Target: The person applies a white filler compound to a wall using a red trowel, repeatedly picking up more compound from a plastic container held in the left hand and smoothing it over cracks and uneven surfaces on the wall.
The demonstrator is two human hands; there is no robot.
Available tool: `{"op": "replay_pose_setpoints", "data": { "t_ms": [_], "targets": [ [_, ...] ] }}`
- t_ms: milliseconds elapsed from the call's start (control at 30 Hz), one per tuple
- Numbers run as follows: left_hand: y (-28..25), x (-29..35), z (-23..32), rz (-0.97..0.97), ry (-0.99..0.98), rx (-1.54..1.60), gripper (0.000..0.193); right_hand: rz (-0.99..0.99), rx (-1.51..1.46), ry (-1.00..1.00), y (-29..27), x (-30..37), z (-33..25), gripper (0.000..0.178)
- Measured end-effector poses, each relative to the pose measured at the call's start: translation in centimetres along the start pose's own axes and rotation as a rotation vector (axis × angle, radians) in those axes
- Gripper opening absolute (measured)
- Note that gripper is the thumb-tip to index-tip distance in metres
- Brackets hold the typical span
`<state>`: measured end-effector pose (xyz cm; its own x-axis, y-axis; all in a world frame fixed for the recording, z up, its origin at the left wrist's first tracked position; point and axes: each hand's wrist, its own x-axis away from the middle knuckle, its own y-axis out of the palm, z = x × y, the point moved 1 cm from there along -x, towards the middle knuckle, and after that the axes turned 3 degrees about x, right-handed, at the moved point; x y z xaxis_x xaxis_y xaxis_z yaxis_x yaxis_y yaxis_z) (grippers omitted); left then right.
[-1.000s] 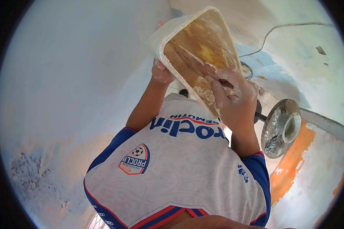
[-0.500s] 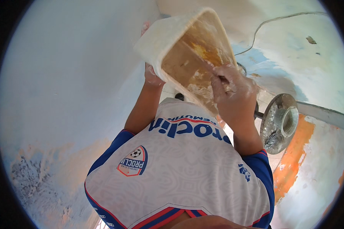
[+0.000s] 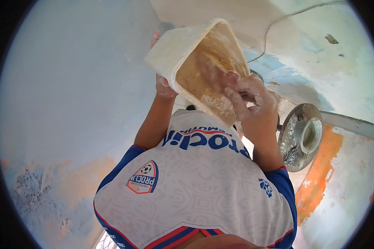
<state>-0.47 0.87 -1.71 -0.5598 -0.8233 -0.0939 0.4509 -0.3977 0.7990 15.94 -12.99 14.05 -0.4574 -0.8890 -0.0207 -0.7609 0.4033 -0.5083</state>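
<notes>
A white, wedge-looking plastic tub (image 3: 174, 45) is tilted in front of my chest, its mouth toward me. Whitish and yellow-brown residue coats its inside. My left hand (image 3: 165, 88), smeared with white, is wrapped round the tub's outer left side; most of its fingers are behind the wall. At the right rim, my right hand (image 3: 255, 97) reaches into the mouth with bent, closed fingers, also coated in white paste. A blurred brownish-pink shape runs from these fingers into the tub, and I cannot make out what it is.
To the right stands a round, paste-spattered disc (image 3: 291, 137) with a pale ring-shaped piece (image 3: 311, 135) on it. A patchy painted wall (image 3: 70, 91) rises close on my left. A thin cable (image 3: 266, 37) runs along the pale surface at the upper right.
The tub has come slightly lower in view, with my left hand still on it. My right hand has shifted a little downward, and the shape at its fingers is now smeared by motion.
</notes>
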Motion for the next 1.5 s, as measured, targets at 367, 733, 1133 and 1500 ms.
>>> {"op": "replay_pose_setpoints", "data": {
  "t_ms": [367, 733, 1133, 1500],
  "targets": [
    [2.3, -3.3, 0.0, -0.071, -0.024, 0.044, 0.125, -0.011, 0.087, -0.014, -0.9, -1.8, 1.4, 0.016],
    [3.0, -6.8, -1.8, -0.065, -0.129, -0.074, 0.125, -0.080, -0.325, 0.266, -2.2, -1.7, 3.4, 0.016],
    [3.3, -6.9, -3.7, -0.009, -0.231, -0.166, 0.125, 0.152, -0.882, 0.369, -6.4, -0.8, 3.1, 0.025],
    [1.1, -5.1, -3.7, -0.024, -0.259, -0.232, 0.125, 0.503, -1.061, 0.374, -5.0, -0.1, 5.5, 0.026]
  ]
}}
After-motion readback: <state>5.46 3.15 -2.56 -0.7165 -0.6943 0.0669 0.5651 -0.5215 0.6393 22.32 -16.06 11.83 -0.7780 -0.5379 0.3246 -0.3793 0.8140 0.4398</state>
